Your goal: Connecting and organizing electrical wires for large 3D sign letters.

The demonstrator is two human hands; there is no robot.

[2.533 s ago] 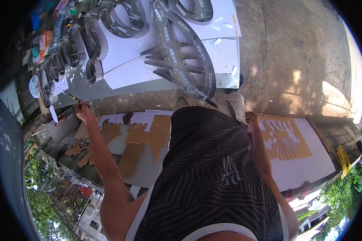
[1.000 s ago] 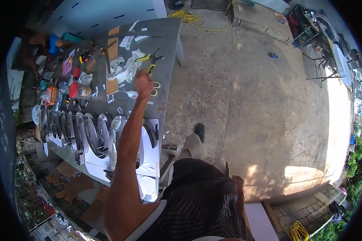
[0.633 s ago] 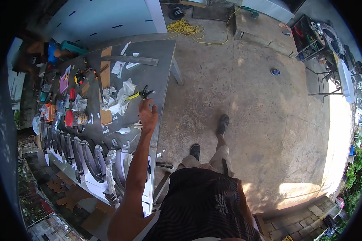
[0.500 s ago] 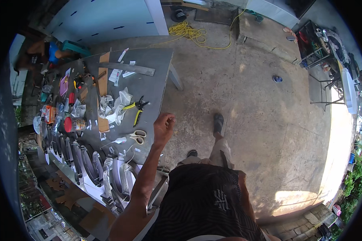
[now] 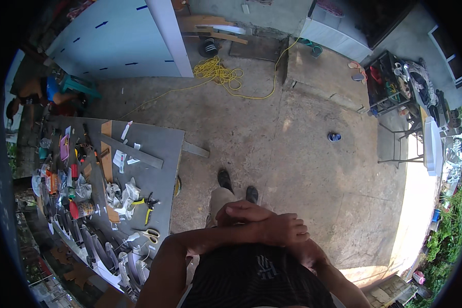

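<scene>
I've just left the pliers (image 5: 149,204) on the bench (image 5: 161,182), seemingly pausing work: left grip (image 5: 286,229) loosely open, right grip's (image 5: 241,211) closure unclear.

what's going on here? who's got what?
The person stands beside a grey table, forearms crossed in front of the body: left hand over to the right, right hand to the left. No tool shows in either. The yellow-handled pliers lie on the table by crumpled white paper or plastic, with scissors nearer the person. Another person, in blue, is at upper left.
</scene>
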